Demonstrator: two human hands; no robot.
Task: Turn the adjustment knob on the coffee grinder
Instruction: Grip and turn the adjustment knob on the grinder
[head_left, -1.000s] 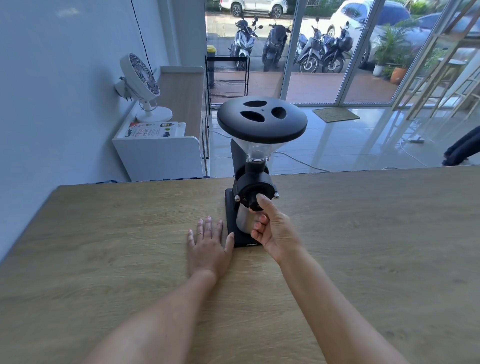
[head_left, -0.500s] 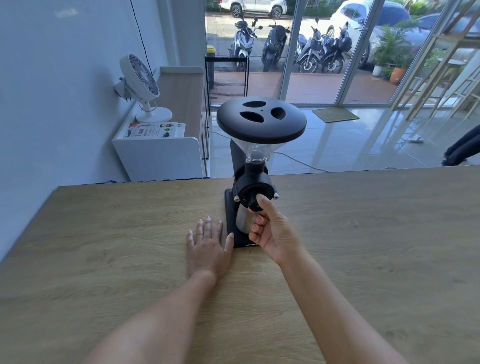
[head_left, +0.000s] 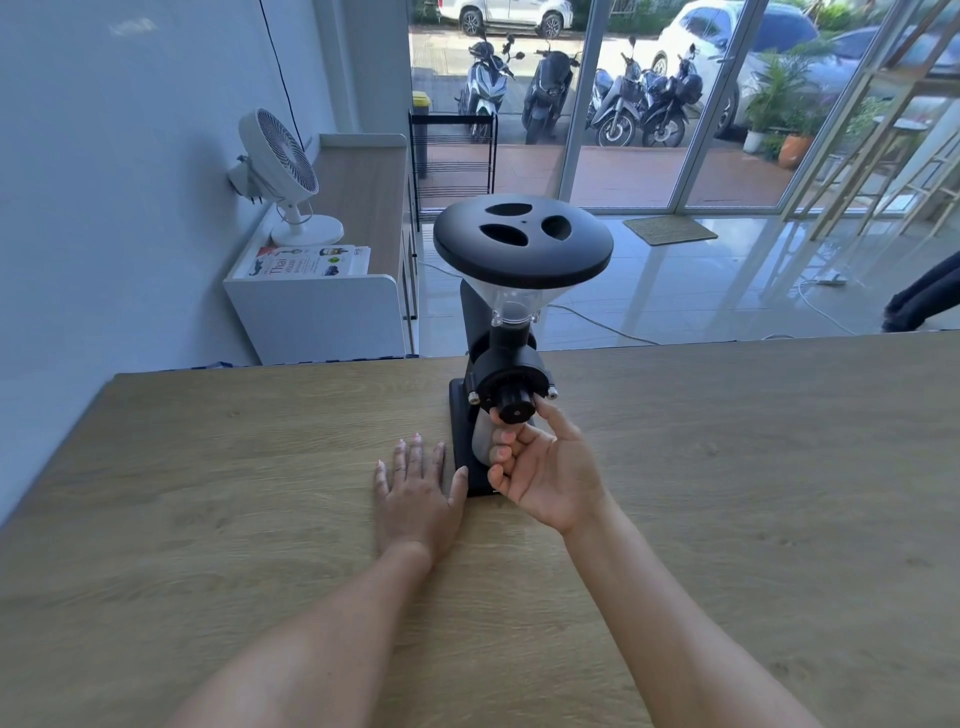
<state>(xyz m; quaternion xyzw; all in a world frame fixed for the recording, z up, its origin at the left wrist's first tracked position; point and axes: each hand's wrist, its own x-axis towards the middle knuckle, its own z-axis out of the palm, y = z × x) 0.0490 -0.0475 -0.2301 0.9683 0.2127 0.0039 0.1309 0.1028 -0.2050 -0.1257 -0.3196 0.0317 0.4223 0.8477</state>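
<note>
A black coffee grinder stands upright on the wooden table, with a clear hopper under a wide black lid. Its round black adjustment knob faces me on the front of the grinding head. My right hand is palm-up just below it, thumb and forefinger pinching the knob's sides, the other fingers curled. My left hand lies flat on the table, fingers spread, its thumb touching the grinder's base. A metal cup under the knob is mostly hidden by my right fingers.
Beyond the table's far edge stand a white cabinet with a white fan and a glass door onto parked scooters. A dark shape shows at the right edge. A cable runs across the floor.
My right hand has rolled palm-up around the knob, uncovering the knob's face. The left hand and the grinder have stayed put.
</note>
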